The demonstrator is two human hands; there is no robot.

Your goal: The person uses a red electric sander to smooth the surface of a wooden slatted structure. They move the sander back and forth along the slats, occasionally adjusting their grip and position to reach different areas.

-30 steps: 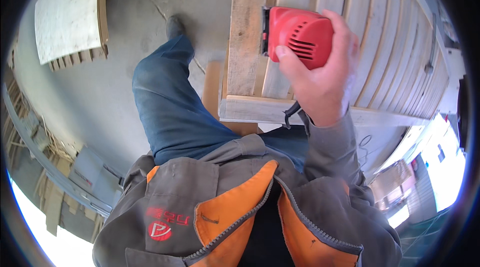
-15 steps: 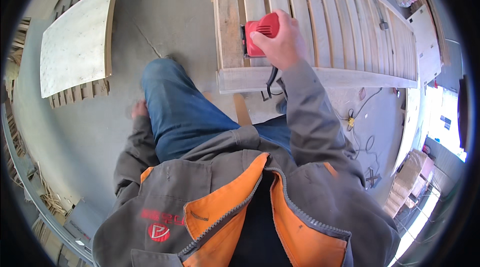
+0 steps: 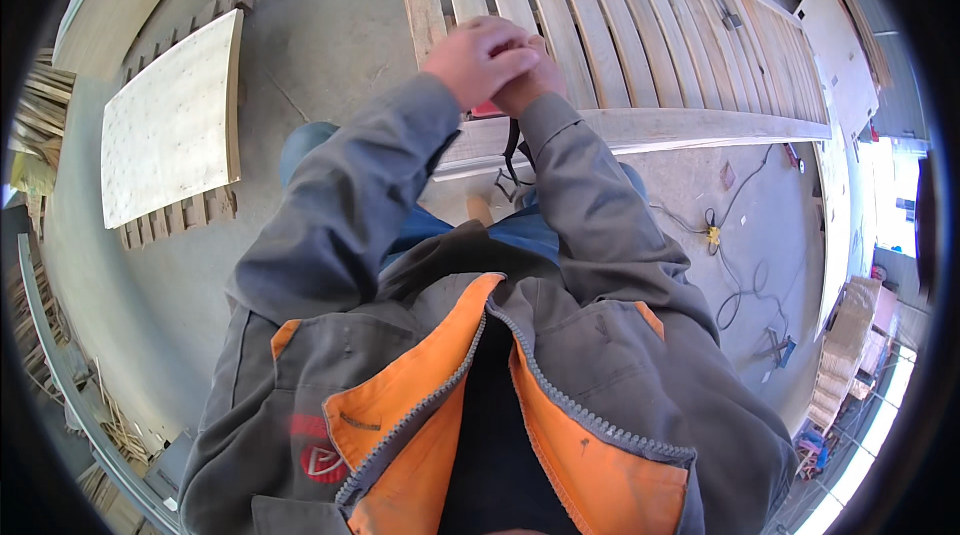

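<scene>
A red palm sander [image 3: 487, 109] rests at the near left corner of a slatted wooden frame [image 3: 640, 125]; only a sliver of it shows beneath my hands. My right hand [image 3: 535, 85] is wrapped around the sander. Pressed against it from the left, my left hand [image 3: 472, 63] has its fingers curled over the tool and the right hand's fingers; how much of the sander it grips is partly hidden. A black cord [image 3: 512, 143] hangs from the sander over the frame's near rail.
To the left, a pale plywood sheet [image 3: 172, 120] lies on a wooden pallet [image 3: 190, 210]. A cable with a yellow connector [image 3: 713, 235] trails across the floor at right. A metal clamp [image 3: 731, 21] lies across the slats. Stacked boards [image 3: 845, 345] stand far right.
My left hand has risen from beside my left knee to join the right hand at the sander. The view has shifted slightly, and the hands now cover most of the tool.
</scene>
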